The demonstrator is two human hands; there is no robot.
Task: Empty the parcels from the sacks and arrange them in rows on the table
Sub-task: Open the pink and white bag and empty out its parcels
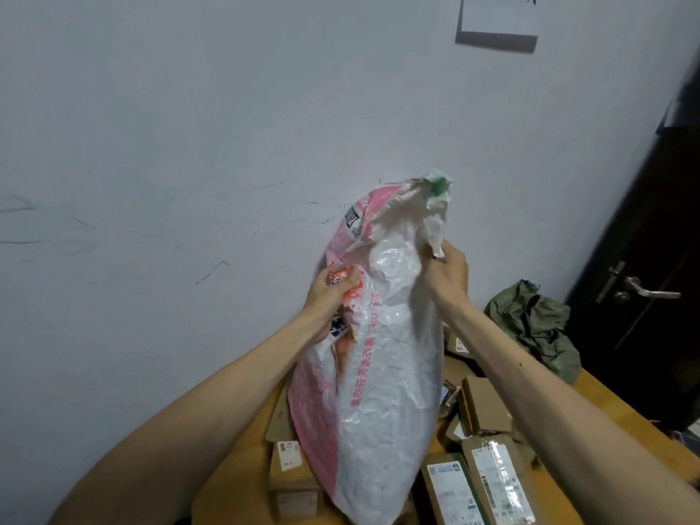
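A white and pink woven sack [382, 373] stands upended over the wooden table [606, 407], its lower end down among the parcels. My left hand [331, 293] grips a bunch of its pink printed side. My right hand [449, 272] grips the crumpled white fabric near its top. Brown cardboard parcels with white labels lie around the sack's base: one at the left [291, 471], two at the lower right [450, 490] [500, 479], and a smaller box [485, 405] behind them. What is inside the sack is hidden.
A crumpled green sack [538, 323] lies at the table's back right corner. A dark door with a metal handle [644, 291] stands at the right. The pale wall [189, 145] runs close behind the table, with a paper notice [498, 17] high up.
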